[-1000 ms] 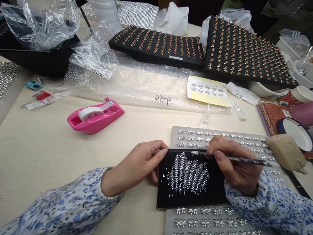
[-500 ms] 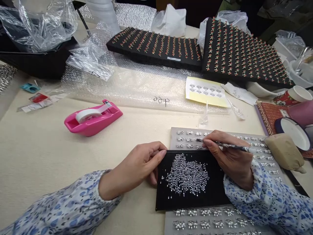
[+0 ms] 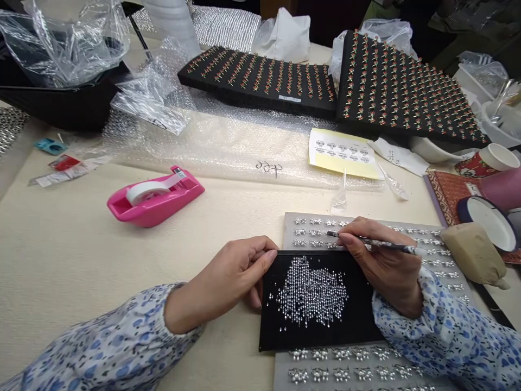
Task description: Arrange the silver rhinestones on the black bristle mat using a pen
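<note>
My left hand (image 3: 234,277) pinches the upper left corner of a black tray (image 3: 362,320), thumb on top and fingers curled beneath. Many small clear rhinestones (image 3: 311,293) are spread over the middle of that tray. In my right hand (image 3: 382,260) is a thin pen-like stick (image 3: 378,244) with a mottled shaft, its dark tip pointing left above the grey board (image 3: 290,239). Rows of small silver jewelry pieces (image 3: 319,353) sit on this board, which lies under the tray. The tray covers the board's middle rows, and my right hand and sleeve hide more of them.
A pink tape dispenser (image 3: 157,201) stands to the left. Two black foam boards (image 3: 260,98) with rows of red-and-gold pieces lie at the back, behind bubble wrap (image 3: 228,146) and a label sheet (image 3: 342,153). On the right are a beige lump (image 3: 474,254), a round lid (image 3: 488,221) and a paper cup (image 3: 502,157).
</note>
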Demonstrator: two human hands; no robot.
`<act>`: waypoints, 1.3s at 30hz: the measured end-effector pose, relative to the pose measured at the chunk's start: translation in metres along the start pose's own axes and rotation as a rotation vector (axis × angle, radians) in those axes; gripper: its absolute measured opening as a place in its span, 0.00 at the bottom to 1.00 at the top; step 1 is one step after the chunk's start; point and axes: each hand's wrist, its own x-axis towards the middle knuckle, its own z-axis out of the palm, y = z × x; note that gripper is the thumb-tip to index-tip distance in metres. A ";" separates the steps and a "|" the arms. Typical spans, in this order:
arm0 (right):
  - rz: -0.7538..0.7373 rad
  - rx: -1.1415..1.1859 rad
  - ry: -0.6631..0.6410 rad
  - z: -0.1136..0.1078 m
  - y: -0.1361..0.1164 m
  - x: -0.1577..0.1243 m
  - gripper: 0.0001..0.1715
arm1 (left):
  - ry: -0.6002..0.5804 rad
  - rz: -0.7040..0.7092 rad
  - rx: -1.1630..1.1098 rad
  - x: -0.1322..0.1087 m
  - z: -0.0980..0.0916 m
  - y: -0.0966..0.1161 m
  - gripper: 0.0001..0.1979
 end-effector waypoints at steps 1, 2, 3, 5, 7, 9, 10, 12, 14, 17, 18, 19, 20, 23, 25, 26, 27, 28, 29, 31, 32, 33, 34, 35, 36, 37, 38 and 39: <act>0.000 0.003 -0.006 0.000 0.000 0.000 0.08 | 0.002 0.001 0.003 0.000 0.000 0.000 0.12; 0.001 0.007 -0.015 0.000 0.000 0.000 0.08 | 0.003 0.002 0.005 0.000 0.000 0.000 0.12; 0.003 0.012 -0.026 0.000 0.000 0.000 0.08 | 0.003 0.003 0.007 0.000 0.000 0.000 0.12; 0.012 0.028 -0.048 0.000 0.000 0.001 0.08 | 0.002 0.001 0.006 -0.001 0.000 0.001 0.12; 0.016 0.040 -0.037 0.000 -0.001 0.001 0.07 | -0.004 0.001 0.001 -0.002 0.001 0.001 0.12; 0.017 0.048 -0.011 0.000 -0.001 0.001 0.08 | -0.005 0.001 -0.004 -0.002 0.000 0.001 0.12; 0.019 0.050 -0.002 0.000 -0.001 0.000 0.08 | -0.006 0.001 -0.005 -0.002 0.000 0.001 0.12; 0.023 0.052 -0.005 0.001 -0.001 0.000 0.08 | -0.003 0.001 -0.002 -0.001 0.000 0.001 0.12; 0.024 0.052 -0.014 0.001 0.000 0.000 0.08 | -0.003 -0.001 0.004 0.000 0.000 0.001 0.12; 0.021 0.043 -0.011 0.001 0.000 0.001 0.08 | -0.004 0.001 0.005 0.000 0.000 0.001 0.12; 0.020 0.040 -0.009 0.001 0.000 0.001 0.08 | -0.005 0.002 0.004 -0.001 0.000 0.001 0.12; 0.018 0.042 -0.004 0.001 0.000 0.001 0.08 | -0.006 0.003 0.004 -0.001 0.000 0.001 0.12; 0.018 0.045 -0.004 0.001 0.000 0.001 0.08 | -0.006 0.004 0.004 -0.002 0.000 0.001 0.12; 0.012 0.058 0.009 0.000 0.000 0.001 0.09 | -0.005 0.000 0.009 -0.003 0.000 0.001 0.12; 0.025 0.079 0.008 0.000 -0.002 0.001 0.09 | -0.006 0.004 0.012 -0.003 0.000 0.000 0.13; 0.036 0.098 -0.001 -0.001 -0.003 0.001 0.09 | -0.006 0.005 0.012 -0.002 0.000 0.000 0.13; 0.043 0.131 -0.012 -0.001 -0.004 0.000 0.09 | -0.005 0.006 0.012 -0.002 0.000 0.000 0.13; 0.047 0.172 -0.029 -0.002 -0.006 -0.001 0.09 | -0.004 0.007 0.013 -0.002 0.000 0.000 0.13; 0.040 0.216 -0.052 -0.002 -0.007 -0.002 0.10 | -0.005 0.005 0.015 -0.002 0.000 0.000 0.13; 0.005 0.297 -0.132 -0.004 -0.010 -0.004 0.10 | -0.002 0.004 0.024 -0.001 0.000 0.000 0.13; -0.013 0.323 -0.179 -0.004 -0.012 -0.004 0.10 | -0.002 0.004 0.027 -0.001 0.000 0.000 0.12; -0.027 0.335 -0.225 -0.004 -0.013 -0.005 0.10 | -0.002 0.004 0.028 -0.001 0.000 0.000 0.12; -0.036 0.335 -0.265 -0.004 -0.014 -0.005 0.09 | 0.000 0.004 0.026 -0.001 0.000 0.000 0.12; -0.044 0.332 -0.290 -0.005 -0.015 -0.005 0.09 | 0.001 0.003 0.023 -0.001 0.000 0.001 0.12; -0.047 0.327 -0.301 -0.004 -0.015 -0.005 0.09 | 0.001 0.002 0.019 -0.001 0.000 0.001 0.12; -0.048 0.323 -0.309 -0.004 -0.016 -0.005 0.09 | -0.001 0.001 0.015 -0.001 0.000 0.001 0.12; -0.049 0.321 -0.312 -0.004 -0.016 -0.005 0.09 | -0.001 0.001 0.013 -0.001 0.000 0.002 0.12; -0.050 0.321 -0.313 -0.004 -0.016 -0.005 0.09 | -0.001 0.001 0.010 -0.001 0.000 0.002 0.12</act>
